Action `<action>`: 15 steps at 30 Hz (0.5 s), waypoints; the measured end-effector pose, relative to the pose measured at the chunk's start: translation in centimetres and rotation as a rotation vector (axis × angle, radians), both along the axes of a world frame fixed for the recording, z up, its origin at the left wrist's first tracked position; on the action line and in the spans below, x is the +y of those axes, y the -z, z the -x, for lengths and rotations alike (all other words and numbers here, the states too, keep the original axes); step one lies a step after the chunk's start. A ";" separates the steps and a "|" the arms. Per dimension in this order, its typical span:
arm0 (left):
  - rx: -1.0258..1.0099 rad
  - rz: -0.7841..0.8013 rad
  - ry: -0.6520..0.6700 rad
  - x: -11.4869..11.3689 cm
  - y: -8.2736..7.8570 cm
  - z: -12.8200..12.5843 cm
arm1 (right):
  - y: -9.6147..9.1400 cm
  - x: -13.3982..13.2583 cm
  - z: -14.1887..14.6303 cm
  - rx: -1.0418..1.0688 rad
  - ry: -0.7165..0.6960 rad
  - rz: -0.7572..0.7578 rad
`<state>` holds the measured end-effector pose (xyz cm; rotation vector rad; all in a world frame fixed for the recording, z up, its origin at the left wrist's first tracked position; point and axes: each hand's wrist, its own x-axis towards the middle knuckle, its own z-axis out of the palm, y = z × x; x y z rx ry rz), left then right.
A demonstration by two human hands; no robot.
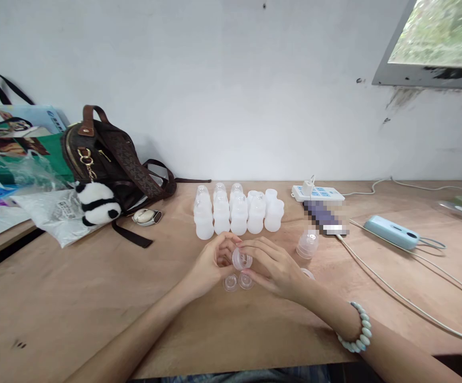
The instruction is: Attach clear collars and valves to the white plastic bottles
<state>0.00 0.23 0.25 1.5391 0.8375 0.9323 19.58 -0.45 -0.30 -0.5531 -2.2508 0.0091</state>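
Brown handbag (107,154) with panda plush (95,203) lies left of the white bottle cluster (238,213). Just in front of the cluster, left hand (210,263) and right hand (273,266) both pinch one clear cap (241,259) at the fingertips, above the wooden table (95,298). Two loose caps (229,283) rest beneath it. Right of the cluster: clear dome piece (307,243), power strip (317,193).

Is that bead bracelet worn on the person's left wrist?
No, the pale bead bracelet sits at the wrist of the right hand; the left hand has a bare wrist.
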 end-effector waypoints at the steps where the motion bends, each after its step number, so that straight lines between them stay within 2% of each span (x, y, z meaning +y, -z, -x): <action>1: -0.006 0.000 0.011 -0.1 -0.1 0.0 | 0.2 0.1 -0.1 0.007 -0.004 0.026; 8: -0.148 0.040 0.142 0.0 -0.2 0.3 | 0.6 0.5 -0.4 0.111 0.012 0.052; 15: -0.182 0.019 0.126 -0.2 0.2 -0.1 | 0.4 0.4 -0.2 0.217 -0.006 0.100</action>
